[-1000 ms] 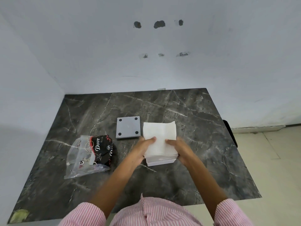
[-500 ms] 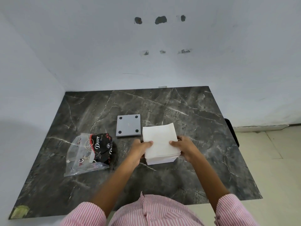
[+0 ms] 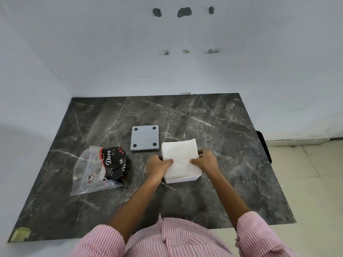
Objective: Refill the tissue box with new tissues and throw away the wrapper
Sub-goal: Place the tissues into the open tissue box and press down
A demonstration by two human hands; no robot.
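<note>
A dark marble-patterned table (image 3: 232, 173) fills the middle of the frame, set into a corner of pale walls (image 3: 111, 52). A person in a pink-and-white striped shirt (image 3: 176, 240) stands at its near edge, both forearms reaching forward.

At the centre, a stack of white tissues (image 3: 181, 156) sits in a white tissue box (image 3: 181, 179); only the box's near rim shows beneath the stack, and the tissues stand proud of it. The left hand (image 3: 157, 166) grips the stack's left edge, thumb on top and fingers curled down the side. The right hand (image 3: 205, 162) grips the right edge in the same fashion, thumb pressed on the top sheet. Both hands are closed on the tissues.

Just beyond and left of the stack, a grey square lid (image 3: 145, 137) lies flat on the table, four dark round pads at its corners, close to the tissues; whether they touch cannot be told.

Left of centre lies the wrapper (image 3: 98, 169), a crumpled clear plastic bag with a black printed panel and red dots, well apart from the hands.

A yellowish patch (image 3: 20, 234) marks the table's lower left corner. Dark patches (image 3: 183, 12) mark the wall at upper centre.
</note>
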